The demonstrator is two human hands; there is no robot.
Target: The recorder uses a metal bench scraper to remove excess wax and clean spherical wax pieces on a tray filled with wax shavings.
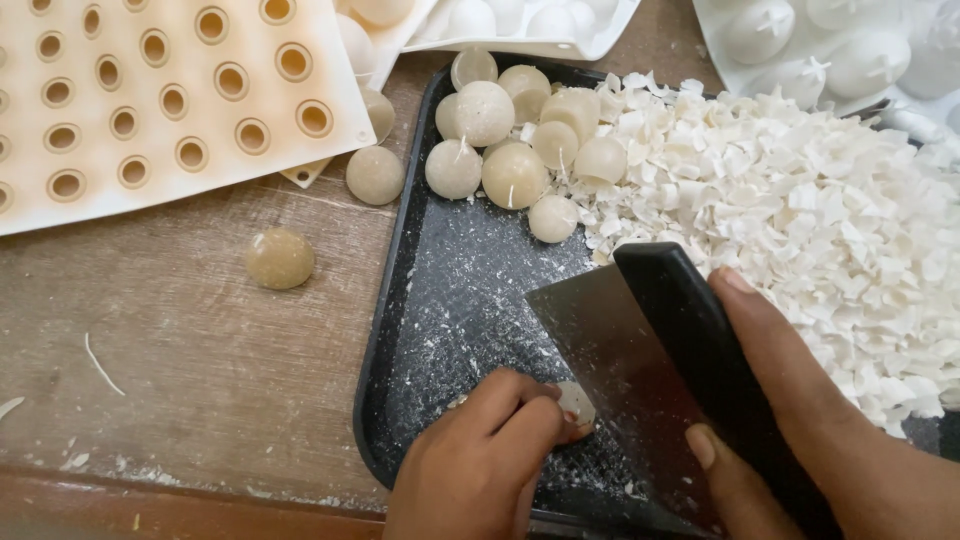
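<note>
— Head view first: we look straight down on a worn brown wooden table, streaked with white dust and a few thin wax slivers. What sits on it?

— We see a black tray with a speckled, powdery floor. Its right half carries a heap of white wax shavings, and a cluster of pale wax balls lies at its far end, touching the heap.

— And our hands?

— Our left hand rests on the near part of the tray, its grip pinched shut around a small wax piece; only a pale edge shows past the fingertips. Our right hand wraps closed on the black handle of a bench scraper, whose metal blade stands just beside that piece, tilted over the tray floor.

— Off the tray?

— One tan ball lies alone on the bare wood, well apart from the tray. Another ball sits just beside the tray's left rim. A cream silicone mould with rows of round holes covers the far left corner, and white moulded trays holding rounded shapes line the far edge. Beyond the table we cannot see the room.
</note>
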